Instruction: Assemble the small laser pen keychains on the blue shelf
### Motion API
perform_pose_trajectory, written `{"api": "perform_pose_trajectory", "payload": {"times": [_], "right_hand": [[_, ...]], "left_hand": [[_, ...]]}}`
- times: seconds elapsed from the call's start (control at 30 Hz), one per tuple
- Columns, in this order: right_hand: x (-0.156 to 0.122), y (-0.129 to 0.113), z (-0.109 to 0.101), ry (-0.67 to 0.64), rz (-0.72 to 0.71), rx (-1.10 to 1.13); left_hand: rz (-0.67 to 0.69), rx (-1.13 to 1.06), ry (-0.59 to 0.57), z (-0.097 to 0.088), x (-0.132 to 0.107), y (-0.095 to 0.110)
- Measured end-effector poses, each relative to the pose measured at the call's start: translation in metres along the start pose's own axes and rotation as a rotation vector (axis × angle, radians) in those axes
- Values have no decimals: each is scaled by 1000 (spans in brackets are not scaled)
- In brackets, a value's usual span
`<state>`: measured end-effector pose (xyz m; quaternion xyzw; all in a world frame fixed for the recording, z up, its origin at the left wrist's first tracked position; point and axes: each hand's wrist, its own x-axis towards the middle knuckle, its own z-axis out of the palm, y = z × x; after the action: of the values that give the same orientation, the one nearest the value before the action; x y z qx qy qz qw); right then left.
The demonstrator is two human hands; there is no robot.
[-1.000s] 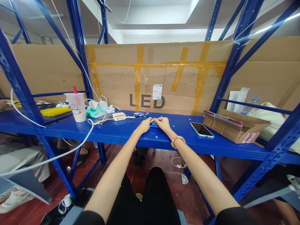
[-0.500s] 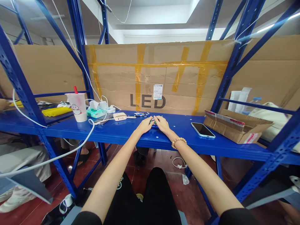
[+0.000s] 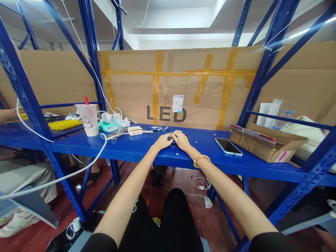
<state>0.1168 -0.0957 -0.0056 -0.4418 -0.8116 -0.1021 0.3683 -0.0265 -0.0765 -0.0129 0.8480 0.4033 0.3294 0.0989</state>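
My left hand (image 3: 162,141) and my right hand (image 3: 180,139) meet over the blue tabletop (image 3: 131,147), fingers bent and fingertips almost touching. Between and under them are small dark, shiny pieces (image 3: 170,137), mostly covered and too small to name. Both hands look closed on these pieces. A beaded bracelet (image 3: 201,160) circles my right wrist. Just behind my left hand lies a small cluster of blue and silver pieces (image 3: 160,128), their kind unclear.
To the left stand a pink-white cup (image 3: 88,119) with a red straw, a tissue pack (image 3: 108,126) and a charger (image 3: 135,131) with cables. A phone (image 3: 228,146) and an open cardboard box (image 3: 265,143) lie right. A cardboard panel (image 3: 126,91) closes the back; blue posts (image 3: 28,80) flank me.
My hands stay together in the same place, with the fingers slightly shifted over the small pieces. The view has moved a little. At far left another person's hand shows more.
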Motion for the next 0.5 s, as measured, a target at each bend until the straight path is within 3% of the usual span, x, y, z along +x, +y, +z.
{"api": "perform_pose_trajectory", "payload": {"times": [0.5], "right_hand": [[2, -6, -2, 27, -42, -52]], "left_hand": [[-42, -54, -8, -3, 5, -3]]}}
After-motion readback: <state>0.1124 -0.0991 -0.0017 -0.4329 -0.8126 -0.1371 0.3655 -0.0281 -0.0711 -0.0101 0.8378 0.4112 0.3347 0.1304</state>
